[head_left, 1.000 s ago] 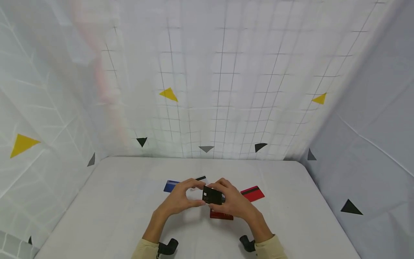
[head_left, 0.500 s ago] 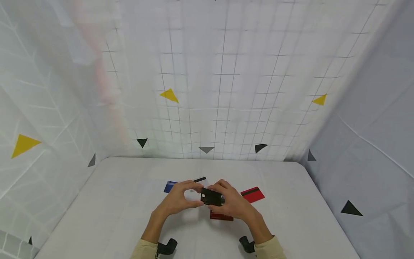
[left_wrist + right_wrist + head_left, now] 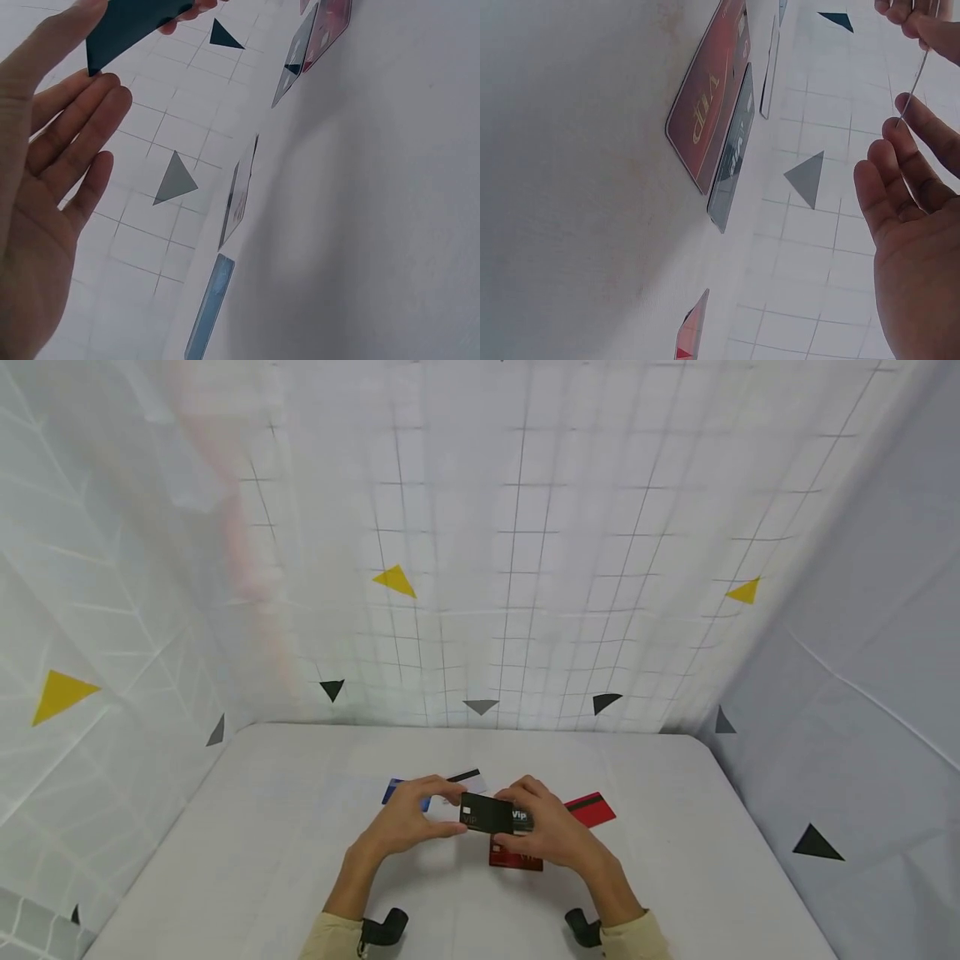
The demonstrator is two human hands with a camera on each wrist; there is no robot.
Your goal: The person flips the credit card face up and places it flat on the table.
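Observation:
A black card marked VIP point(image 3: 486, 814) is raised above the white table, its face toward the head camera. Its left end is pinched between the thumb and fingertips of my left hand point(image 3: 405, 817); my right hand point(image 3: 553, 831) pinches the right end. In the left wrist view the black card point(image 3: 135, 30) slants at the top, the other fingers loosely spread. From the right wrist it shows edge-on as a thin line. Below the hands lie a red card point(image 3: 516, 859) and a dark grey card point(image 3: 521, 816), the latter partly hidden by the right hand.
A blue card point(image 3: 389, 790) and a white card with a dark stripe point(image 3: 468, 781) lie behind the left hand. Right of the right hand is a bright red card point(image 3: 594, 810). White sheets marked with triangles point(image 3: 395, 580) wall the table on three sides.
The hands and the black card have shifted slightly left relative to the red card, and the right hand has drawn a little rightward, uncovering more of the black card and the grey card.

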